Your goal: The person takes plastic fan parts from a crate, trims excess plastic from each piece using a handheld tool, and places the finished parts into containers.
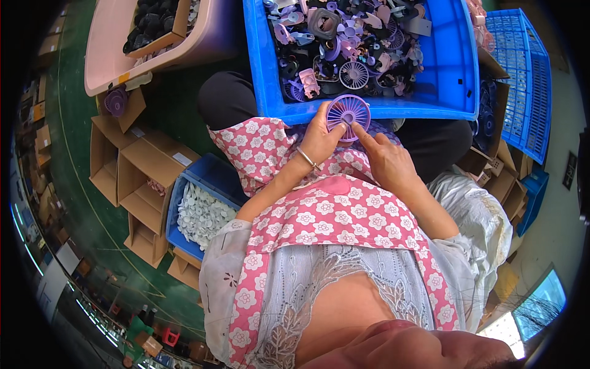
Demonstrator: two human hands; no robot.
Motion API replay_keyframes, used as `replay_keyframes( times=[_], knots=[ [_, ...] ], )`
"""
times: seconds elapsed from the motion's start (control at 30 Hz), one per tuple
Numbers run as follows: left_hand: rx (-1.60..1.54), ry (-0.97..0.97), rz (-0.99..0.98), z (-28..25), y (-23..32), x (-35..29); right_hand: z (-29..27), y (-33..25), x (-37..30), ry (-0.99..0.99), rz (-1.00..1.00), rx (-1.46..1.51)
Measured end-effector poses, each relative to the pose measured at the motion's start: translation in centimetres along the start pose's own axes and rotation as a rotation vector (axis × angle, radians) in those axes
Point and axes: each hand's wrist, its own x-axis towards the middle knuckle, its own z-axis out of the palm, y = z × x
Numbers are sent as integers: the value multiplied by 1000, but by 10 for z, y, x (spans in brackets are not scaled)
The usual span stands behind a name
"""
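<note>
Over my lap, just in front of the big blue bin (pixel 405 112), I hold a round purple fan grille (pixel 358 112) with radial slots and a solid hub. My left hand (pixel 318 136) is closed on its left side, the thumb lying on the lower face near the hub. My right hand (pixel 388 157) is at the lower right edge, its index fingertip touching the hub and the other fingers curled, partly hidden. Inside the bin is a jumble of purple, pink and black plastic parts, among them a pale slotted grille (pixel 354 75).
Left of me stand a pink tub (pixel 110 58) with an open carton of black parts, several cardboard boxes (pixel 144 166), and a small blue bin (pixel 174 230) of white pieces. A blue slatted crate (pixel 522 67) and a white sack (pixel 473 209) are on the right.
</note>
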Motion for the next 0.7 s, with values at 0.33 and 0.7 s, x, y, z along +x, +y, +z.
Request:
replay_keyframes(
  times=[0.33, 0.7],
  knots=[
    [292, -130, 31, 2, 16, 34, -74, 11, 36, -227, -166, -97],
    [283, -214, -50, 3, 35, 36, -103, -10, 77, -614, -116, -134]
  ],
)
